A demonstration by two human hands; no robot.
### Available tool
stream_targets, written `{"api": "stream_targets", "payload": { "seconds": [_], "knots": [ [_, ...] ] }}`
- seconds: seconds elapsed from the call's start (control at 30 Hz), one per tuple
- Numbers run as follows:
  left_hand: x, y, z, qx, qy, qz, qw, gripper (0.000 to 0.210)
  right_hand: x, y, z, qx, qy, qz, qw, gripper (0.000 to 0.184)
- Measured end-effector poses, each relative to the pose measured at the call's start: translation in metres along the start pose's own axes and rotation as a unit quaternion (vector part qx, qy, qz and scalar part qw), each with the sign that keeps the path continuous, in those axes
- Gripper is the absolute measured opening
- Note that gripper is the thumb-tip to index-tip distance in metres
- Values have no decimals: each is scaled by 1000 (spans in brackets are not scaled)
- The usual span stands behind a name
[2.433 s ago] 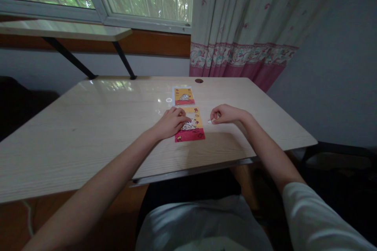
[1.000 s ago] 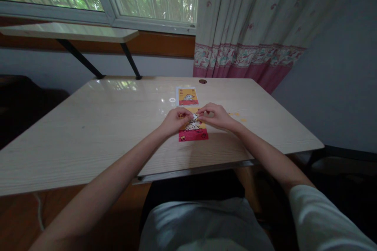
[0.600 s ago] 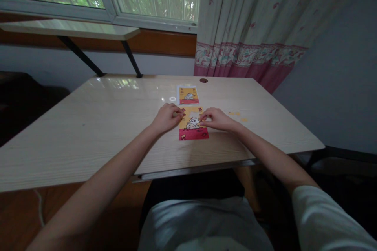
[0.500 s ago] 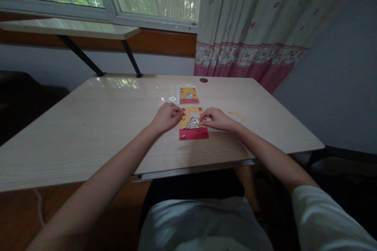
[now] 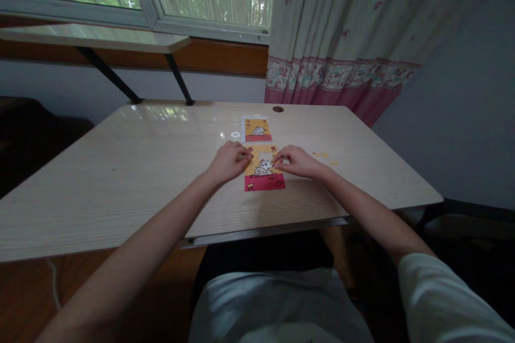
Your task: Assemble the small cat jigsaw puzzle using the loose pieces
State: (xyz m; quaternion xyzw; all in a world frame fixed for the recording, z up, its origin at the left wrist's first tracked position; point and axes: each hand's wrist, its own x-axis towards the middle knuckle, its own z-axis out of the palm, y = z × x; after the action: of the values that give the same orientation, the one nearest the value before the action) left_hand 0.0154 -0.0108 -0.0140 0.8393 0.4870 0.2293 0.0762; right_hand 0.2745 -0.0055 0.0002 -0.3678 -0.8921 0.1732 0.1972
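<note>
A yellow-and-red jigsaw puzzle (image 5: 263, 181) with a white cartoon animal lies flat on the table in front of me. A pale patch (image 5: 265, 156) shows in its upper middle. At its upper left edge, my left hand (image 5: 230, 161) is closed in a pinch, fingertips over the border. From the other side my right hand (image 5: 296, 162) reaches in, thumb and finger pinched together over the puzzle's right part. Whatever either pinch holds is too small or hidden to make out. Several small yellow pieces (image 5: 325, 156) lie loose to the right of my right hand.
Just behind the puzzle lies a smaller card (image 5: 258, 129) with a similar picture. The wooden table (image 5: 161, 171) has a round hole (image 5: 278, 109) near its back edge. A raised shelf (image 5: 100, 37) on black supports stands at the back left, and a curtain (image 5: 333, 37) hangs behind.
Both hands keep nearly the same places at the puzzle's sides; only their fingers have shifted slightly. The puzzle, card and loose pieces have not visibly moved.
</note>
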Motion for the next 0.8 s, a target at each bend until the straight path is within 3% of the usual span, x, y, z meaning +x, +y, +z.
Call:
{"api": "stream_targets", "payload": {
  "seconds": [0.53, 0.8],
  "knots": [
    [-1, 1, 0, 24, -3, -12, 1000, 20, 4, 0, 10, -28, 31, -75, 996, 11],
    [0, 1, 1, 40, -8, -9, 999, 22, 7, -1, 14, -35, 14, -54, 998, 7]
  ]
}}
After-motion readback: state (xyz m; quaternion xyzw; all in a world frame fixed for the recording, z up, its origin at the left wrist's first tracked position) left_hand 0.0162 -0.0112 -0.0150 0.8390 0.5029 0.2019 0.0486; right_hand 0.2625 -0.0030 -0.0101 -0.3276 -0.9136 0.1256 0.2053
